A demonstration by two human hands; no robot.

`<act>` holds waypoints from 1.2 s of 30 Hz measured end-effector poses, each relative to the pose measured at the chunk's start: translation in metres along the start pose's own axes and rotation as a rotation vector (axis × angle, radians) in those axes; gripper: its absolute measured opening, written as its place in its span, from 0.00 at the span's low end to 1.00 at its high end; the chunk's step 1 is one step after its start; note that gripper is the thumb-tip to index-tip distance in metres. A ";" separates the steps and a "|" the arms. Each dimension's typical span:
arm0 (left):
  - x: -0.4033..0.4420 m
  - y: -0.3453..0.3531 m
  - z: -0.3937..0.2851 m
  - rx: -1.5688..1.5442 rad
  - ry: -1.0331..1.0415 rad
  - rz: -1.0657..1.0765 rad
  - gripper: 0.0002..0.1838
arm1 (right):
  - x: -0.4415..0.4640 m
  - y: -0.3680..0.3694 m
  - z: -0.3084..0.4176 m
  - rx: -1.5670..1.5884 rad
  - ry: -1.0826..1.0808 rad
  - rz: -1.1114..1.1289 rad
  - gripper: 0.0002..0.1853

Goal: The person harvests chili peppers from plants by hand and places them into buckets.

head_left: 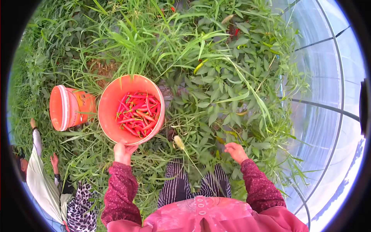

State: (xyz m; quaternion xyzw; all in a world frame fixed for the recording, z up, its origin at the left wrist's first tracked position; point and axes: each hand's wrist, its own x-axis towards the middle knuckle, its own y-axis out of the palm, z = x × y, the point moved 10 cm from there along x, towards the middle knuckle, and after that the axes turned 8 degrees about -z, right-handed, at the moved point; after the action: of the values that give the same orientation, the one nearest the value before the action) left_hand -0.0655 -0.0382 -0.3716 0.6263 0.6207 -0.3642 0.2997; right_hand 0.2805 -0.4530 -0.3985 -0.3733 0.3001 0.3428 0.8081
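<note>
Left hand: fingers pinch rim of tilted bucket; red peppers inside. Right hand: near plants, fingers bent; cannot tell whether pressed together.

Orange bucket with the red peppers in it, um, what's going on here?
The person's left hand holds the rim of a round orange bucket, which is partly filled with slender red peppers. Their right hand is apart from the bucket, over leafy green plants, with nothing visible in it. A second, smaller-looking orange bucket is to the left, and another person is among the greenery at the lower left.
</note>
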 end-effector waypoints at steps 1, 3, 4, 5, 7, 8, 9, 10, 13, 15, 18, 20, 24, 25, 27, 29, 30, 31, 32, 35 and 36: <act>-0.016 0.005 -0.010 0.005 0.020 -0.007 0.22 | 0.008 -0.003 -0.002 0.074 -0.023 -0.017 0.11; -0.037 0.002 -0.024 0.052 0.035 -0.011 0.22 | 0.012 -0.015 0.001 0.001 -0.020 -0.097 0.12; -0.044 -0.001 -0.031 0.103 0.044 -0.019 0.22 | 0.006 -0.018 0.009 0.013 -0.035 -0.098 0.12; -0.050 -0.005 -0.034 0.133 0.012 -0.023 0.21 | 0.001 -0.020 0.013 0.088 -0.005 -0.080 0.13; -0.071 -0.008 -0.054 0.154 0.056 -0.018 0.21 | -0.003 -0.026 0.007 0.118 -0.053 -0.074 0.13; -0.081 -0.005 -0.066 0.182 0.079 -0.010 0.21 | -0.005 -0.030 0.000 0.135 -0.073 -0.083 0.13; -0.090 -0.006 -0.078 0.194 0.088 -0.047 0.20 | -0.007 -0.035 -0.014 0.149 0.010 -0.109 0.13; -0.094 -0.002 -0.091 0.190 0.106 -0.034 0.20 | -0.011 -0.037 -0.022 0.160 0.096 -0.133 0.13; -0.094 -0.007 -0.112 0.285 0.080 -0.028 0.21 | -0.021 -0.039 -0.021 0.190 0.167 -0.141 0.13; -0.098 -0.003 -0.129 0.273 0.116 -0.034 0.20 | -0.017 -0.031 -0.011 0.195 0.189 -0.115 0.13; -0.094 0.019 -0.161 0.302 0.142 -0.044 0.20 | 0.007 -0.014 0.008 0.219 0.227 -0.060 0.13; -0.078 0.039 -0.181 0.280 0.114 -0.048 0.20 | 0.026 -0.014 0.020 0.266 0.260 -0.096 0.13; -0.064 0.086 -0.242 0.264 0.107 0.005 0.22 | 0.010 -0.026 0.059 0.351 0.263 -0.120 0.12; -0.071 0.098 -0.264 0.291 0.093 0.009 0.22 | -0.002 -0.032 0.062 0.278 0.292 -0.087 0.12; -0.068 0.128 -0.299 0.283 0.055 0.059 0.22 | -0.012 -0.048 0.083 0.248 0.324 -0.119 0.12; -0.071 0.153 -0.335 0.265 0.044 0.091 0.21 | -0.031 -0.054 0.088 0.238 0.375 -0.122 0.12; -0.068 0.165 -0.350 0.279 0.044 0.092 0.21 | -0.028 -0.057 0.090 0.223 0.363 -0.123 0.11; -0.064 0.181 -0.368 0.252 0.085 0.123 0.21 | -0.026 -0.057 0.089 0.215 0.352 -0.130 0.11; -0.059 0.207 -0.374 0.232 0.123 0.156 0.21 | -0.022 -0.058 0.076 0.211 0.348 -0.137 0.11; -0.047 0.262 -0.410 0.184 0.156 0.236 0.22 | -0.010 -0.063 0.117 0.275 0.326 -0.130 0.11; -0.045 0.280 -0.424 0.157 0.229 0.309 0.22 | -0.008 -0.063 0.135 0.249 0.250 -0.097 0.12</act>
State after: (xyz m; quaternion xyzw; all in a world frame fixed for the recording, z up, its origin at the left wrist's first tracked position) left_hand 0.2502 0.2738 -0.1207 0.7728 0.5169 -0.2876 0.2299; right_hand 0.3553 -0.3771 -0.2943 -0.3243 0.4197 0.2146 0.8202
